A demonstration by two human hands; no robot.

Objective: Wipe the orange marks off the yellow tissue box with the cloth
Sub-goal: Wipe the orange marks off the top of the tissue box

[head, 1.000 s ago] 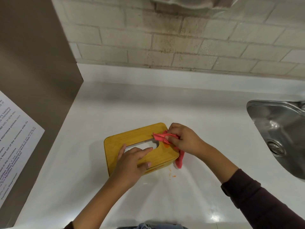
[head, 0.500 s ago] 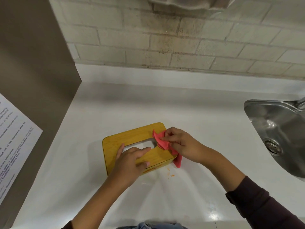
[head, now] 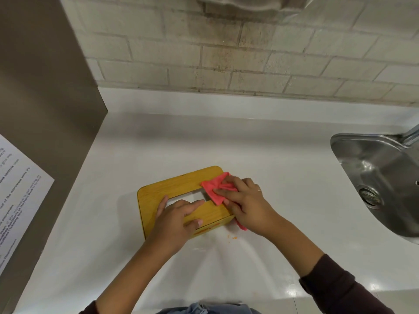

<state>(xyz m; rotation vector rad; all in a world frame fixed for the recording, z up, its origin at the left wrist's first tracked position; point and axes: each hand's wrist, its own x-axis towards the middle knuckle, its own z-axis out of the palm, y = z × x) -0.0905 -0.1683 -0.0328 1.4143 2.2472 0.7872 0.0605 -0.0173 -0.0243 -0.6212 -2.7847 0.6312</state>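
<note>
The yellow tissue box [head: 179, 184] with a wood-grain top lies on the white counter [head: 260, 155]. My left hand [head: 174, 220] presses on its near side, fingers lying across the oval opening and thumb along the front edge. My right hand [head: 247, 205] holds the pink cloth [head: 213, 189] and presses it on the box's right end, beside the opening. A tail of the cloth hangs below my palm at the box's right corner. Orange marks [head: 208, 228] show on the box's front side.
Orange specks [head: 234, 237] lie on the counter just in front of the box. A steel sink [head: 374, 168] with a tap [head: 411, 134] is at the right. A brown panel [head: 45, 98] with a printed sheet [head: 15, 193] stands at the left. A tiled wall runs behind.
My right hand has slid the cloth from the near right part of the top toward the far right corner and spread it flatter. The left hand has stayed on the box.
</note>
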